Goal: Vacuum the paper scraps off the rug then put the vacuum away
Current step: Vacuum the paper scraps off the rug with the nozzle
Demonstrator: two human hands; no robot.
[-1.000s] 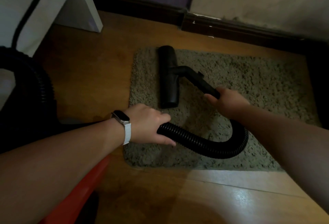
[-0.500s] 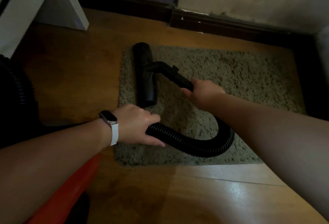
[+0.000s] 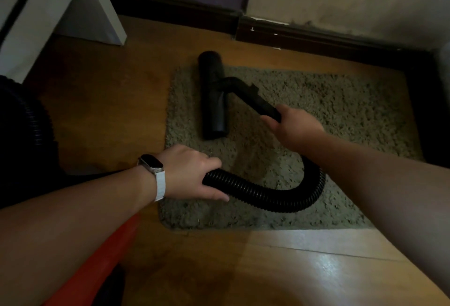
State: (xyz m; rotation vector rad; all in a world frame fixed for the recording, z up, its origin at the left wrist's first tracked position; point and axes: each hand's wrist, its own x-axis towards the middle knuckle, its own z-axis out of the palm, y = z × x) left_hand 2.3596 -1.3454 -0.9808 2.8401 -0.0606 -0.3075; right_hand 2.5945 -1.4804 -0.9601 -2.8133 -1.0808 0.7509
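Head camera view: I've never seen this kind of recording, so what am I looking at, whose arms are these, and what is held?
No robot here: a person wears a camera on the head, looking down at their own arms, and this one picture comes from it. A rug lies on a wooden floor. A vacuum head rests on the rug. The right hand grips the stiff tube joined to that head; the left hand, a watch on its wrist, grips the ribbed hose. In this dim light I can make out no paper scraps.
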